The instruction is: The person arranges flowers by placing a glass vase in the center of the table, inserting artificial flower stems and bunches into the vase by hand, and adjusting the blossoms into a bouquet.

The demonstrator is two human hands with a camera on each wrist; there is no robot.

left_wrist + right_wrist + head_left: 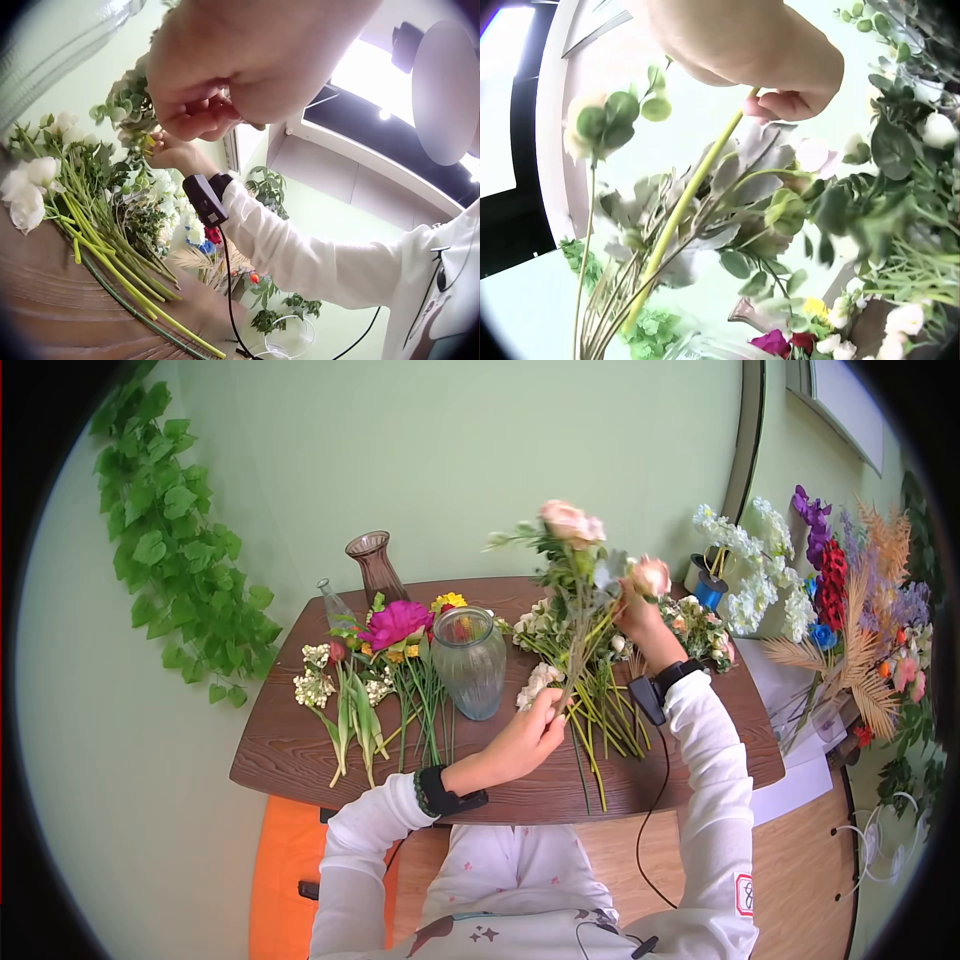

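My left hand grips the lower stems of a bunch of artificial flowers with pale pink blooms and grey-green leaves, held up over the table. Beside the bunch, my right hand pinches the yellow-green stem of a peach rose just under its head. That stem slants across the bunch's thin stems in the right wrist view. The left hand shows from underneath in its own wrist view, fingers curled, hiding most of the stems inside. A clear ribbed glass vase stands left of the bunch.
On the dark wooden table, tulips and a magenta flower lie left of the vase. White flowers with long green stems lie to the right. A purple glass vase and small bottle stand behind. More flowers fill the far right.
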